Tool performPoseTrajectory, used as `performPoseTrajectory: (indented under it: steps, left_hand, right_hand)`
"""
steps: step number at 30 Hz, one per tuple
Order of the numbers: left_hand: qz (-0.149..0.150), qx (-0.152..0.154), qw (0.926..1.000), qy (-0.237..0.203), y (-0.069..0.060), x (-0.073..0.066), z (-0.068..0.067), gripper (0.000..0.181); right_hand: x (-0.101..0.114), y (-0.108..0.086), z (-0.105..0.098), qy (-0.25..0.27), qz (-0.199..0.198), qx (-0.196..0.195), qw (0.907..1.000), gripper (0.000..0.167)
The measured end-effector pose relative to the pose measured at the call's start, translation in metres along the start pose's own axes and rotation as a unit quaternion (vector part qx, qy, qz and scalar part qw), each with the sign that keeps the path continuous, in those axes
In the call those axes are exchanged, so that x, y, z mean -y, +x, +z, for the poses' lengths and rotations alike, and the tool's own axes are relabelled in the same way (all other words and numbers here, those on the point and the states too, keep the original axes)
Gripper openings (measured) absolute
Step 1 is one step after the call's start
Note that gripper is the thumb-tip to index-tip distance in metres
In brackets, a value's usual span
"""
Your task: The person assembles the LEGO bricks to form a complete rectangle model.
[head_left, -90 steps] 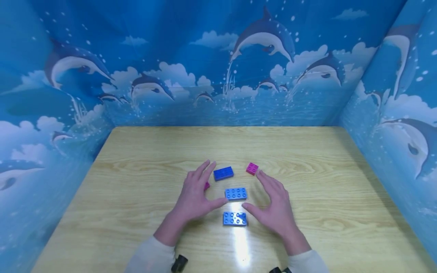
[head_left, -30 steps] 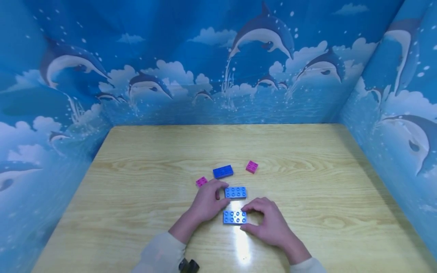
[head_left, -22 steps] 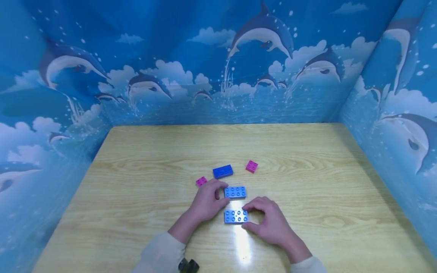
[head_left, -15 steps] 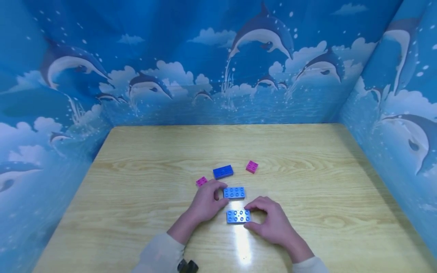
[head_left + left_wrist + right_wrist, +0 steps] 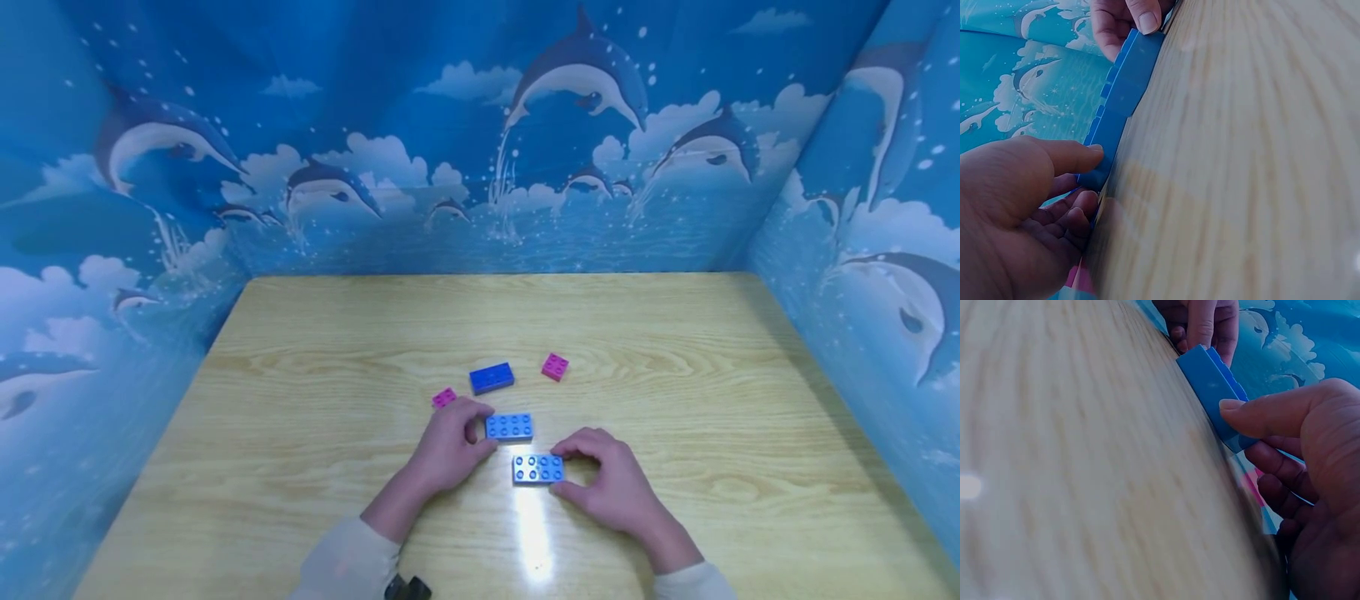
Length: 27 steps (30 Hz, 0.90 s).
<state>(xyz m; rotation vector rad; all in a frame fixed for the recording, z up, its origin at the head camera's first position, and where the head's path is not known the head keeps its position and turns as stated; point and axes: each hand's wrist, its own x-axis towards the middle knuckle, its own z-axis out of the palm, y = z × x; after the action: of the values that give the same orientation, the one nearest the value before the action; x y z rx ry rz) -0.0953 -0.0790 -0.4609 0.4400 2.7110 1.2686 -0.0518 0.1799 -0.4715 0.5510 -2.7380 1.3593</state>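
Note:
Two light blue toy building bricks lie studs up on the wooden table, one slightly farther away than the other. By the left end of the far brick (image 5: 509,427), my left hand (image 5: 447,446) pinches it between thumb and fingers. The nearer brick (image 5: 537,469) is offset to the right, and my right hand (image 5: 611,479) grips its right end. In the left wrist view the thumb presses the side of the far brick (image 5: 1109,145). The right wrist view has the thumb against the flat side of the near brick (image 5: 1210,390).
Beyond the hands lie a dark blue brick (image 5: 492,378), a small pink brick (image 5: 555,367), and another pink brick (image 5: 444,397) just past the left fingers. A dolphin-print curtain (image 5: 480,167) rises behind the wooden table (image 5: 337,333) and along its sides.
Both hands came in from a spread pose and took hold of the light blue bricks. The near brick slid right and slightly away; the far brick shifted a little left.

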Motion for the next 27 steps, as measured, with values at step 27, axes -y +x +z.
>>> performPoseTrajectory:
  steps: [27]
  left_hand:
    - [-0.024, 0.002, 0.9997, -0.008, -0.012, 0.006, -0.006, 0.043]
  right_hand:
    - [-0.015, 0.010, -0.016, -0.011, 0.028, -0.009, 0.9995, 0.041]
